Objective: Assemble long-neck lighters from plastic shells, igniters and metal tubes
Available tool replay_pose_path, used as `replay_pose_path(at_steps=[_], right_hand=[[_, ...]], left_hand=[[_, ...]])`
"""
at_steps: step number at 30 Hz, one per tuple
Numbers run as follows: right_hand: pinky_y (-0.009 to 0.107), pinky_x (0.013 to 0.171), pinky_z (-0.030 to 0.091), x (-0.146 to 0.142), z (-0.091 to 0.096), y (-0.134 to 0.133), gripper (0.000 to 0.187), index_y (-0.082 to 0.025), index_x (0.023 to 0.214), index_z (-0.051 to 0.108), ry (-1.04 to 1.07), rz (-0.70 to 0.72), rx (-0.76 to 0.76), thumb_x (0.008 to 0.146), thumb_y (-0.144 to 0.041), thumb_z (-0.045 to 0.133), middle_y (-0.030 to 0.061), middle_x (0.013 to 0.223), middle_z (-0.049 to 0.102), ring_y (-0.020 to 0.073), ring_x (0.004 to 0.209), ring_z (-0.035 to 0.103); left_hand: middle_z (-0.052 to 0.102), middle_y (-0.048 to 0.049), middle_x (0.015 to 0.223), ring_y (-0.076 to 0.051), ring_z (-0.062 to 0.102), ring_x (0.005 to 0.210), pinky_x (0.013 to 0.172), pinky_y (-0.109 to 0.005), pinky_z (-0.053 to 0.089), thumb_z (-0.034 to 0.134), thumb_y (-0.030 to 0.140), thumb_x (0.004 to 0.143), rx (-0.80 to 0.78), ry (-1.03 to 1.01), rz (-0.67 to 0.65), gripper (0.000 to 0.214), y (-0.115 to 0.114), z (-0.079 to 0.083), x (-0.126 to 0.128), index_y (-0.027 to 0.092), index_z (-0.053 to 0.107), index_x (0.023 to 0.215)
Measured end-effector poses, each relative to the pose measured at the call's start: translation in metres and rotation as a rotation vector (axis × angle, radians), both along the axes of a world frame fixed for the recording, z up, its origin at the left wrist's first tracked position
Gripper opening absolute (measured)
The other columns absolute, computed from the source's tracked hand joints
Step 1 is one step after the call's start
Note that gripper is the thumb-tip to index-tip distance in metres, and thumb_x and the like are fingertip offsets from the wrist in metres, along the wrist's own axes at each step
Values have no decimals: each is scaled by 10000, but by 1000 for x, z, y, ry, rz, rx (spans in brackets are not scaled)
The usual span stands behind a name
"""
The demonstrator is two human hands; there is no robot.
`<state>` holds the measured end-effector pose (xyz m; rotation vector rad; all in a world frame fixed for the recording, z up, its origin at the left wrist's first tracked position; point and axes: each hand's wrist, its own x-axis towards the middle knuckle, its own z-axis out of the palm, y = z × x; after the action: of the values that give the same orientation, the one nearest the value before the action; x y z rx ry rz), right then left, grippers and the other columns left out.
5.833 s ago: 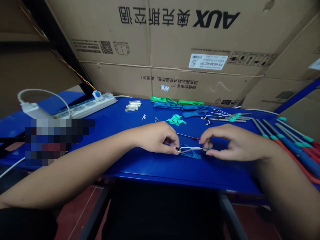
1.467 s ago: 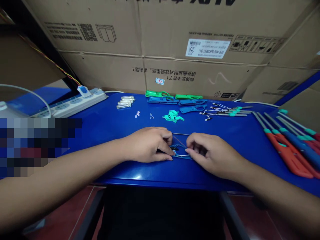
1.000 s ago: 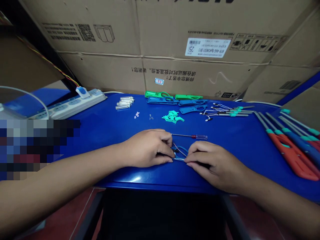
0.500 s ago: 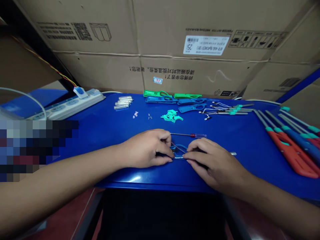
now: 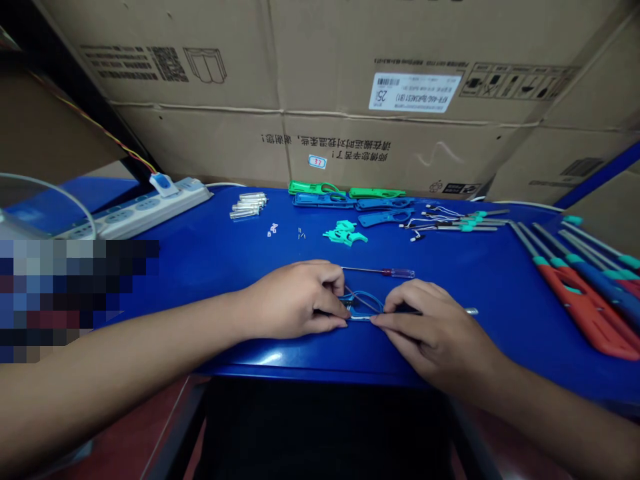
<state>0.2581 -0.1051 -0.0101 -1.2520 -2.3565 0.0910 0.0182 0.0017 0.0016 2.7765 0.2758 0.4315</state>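
Note:
A blue lighter casing half (image 5: 356, 294) lies low over the blue table between my hands, a white wire and small dark parts showing inside it. My left hand (image 5: 305, 299) is closed around its left end and hides that part. At the casing's right side, my right hand (image 5: 433, 327) is closed, thumb and fingers pinched at the wire along the lower edge. The bright tip of a metal tube (image 5: 471, 311) sticks out beyond my right fingers. Just past the hands lies a screwdriver (image 5: 399, 273) with a clear and red handle.
Behind lie teal trigger pieces (image 5: 345, 233), green and blue casing halves (image 5: 385, 217), wired metal tubes (image 5: 475, 227) and clear fuel tanks (image 5: 247, 205). Red and blue lighters (image 5: 583, 303) lie at right. A power strip (image 5: 145, 210) stands at left; cardboard (image 5: 325, 80) walls the back.
My right hand has shifted slightly right along the casing, widening the gap to my left hand and baring more white wire. My left hand stays closed in nearly the same place.

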Motion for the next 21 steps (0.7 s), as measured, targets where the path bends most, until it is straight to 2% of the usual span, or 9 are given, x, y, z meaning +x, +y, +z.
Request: replay_pose_path(at_steps=[3,11,15,18,21], right_hand=[[389,813,415,-2,2,0,207,-221,976,722,-5,-27,-44,936,-156,529,57,964,639,202,908,551],[446,880,429,-1,5,4,220,-221,996,713,-70,-28,-116,958,-189,498,62,994,625,225,942,552],[437,916,435,2,8,8,223,-229,1017,710,-20,10,-177,955,-180,501,53,993,627,201,936,571],[418,966,442,11,14,9,229,-253,1102,694,4,57,-254,944,-198,537,51,1057,631,193,1000,586],[387,990,459,23,19,9,306,-261,1236,638,39,45,-278,940,-238,564,63,1159,635,205,1113,578]], left_hand=[[630,-47,959,-152,598,850,743,-269,485,662,321,902,12,14,6,150,-1,0,0,264,780,975],[598,-63,1028,-179,598,938,840,-308,498,595,292,932,-74,78,-29,208,0,5,1,224,694,1102],[612,-65,1081,-199,578,1001,884,-338,485,646,292,881,-156,62,21,380,0,8,4,199,575,1243],[607,-57,1094,-209,572,1028,884,-344,482,644,311,875,-160,92,42,356,0,8,6,223,605,1218],[605,-54,1092,-213,573,1041,895,-350,483,617,321,894,-146,116,50,326,-1,7,6,243,637,1210]])
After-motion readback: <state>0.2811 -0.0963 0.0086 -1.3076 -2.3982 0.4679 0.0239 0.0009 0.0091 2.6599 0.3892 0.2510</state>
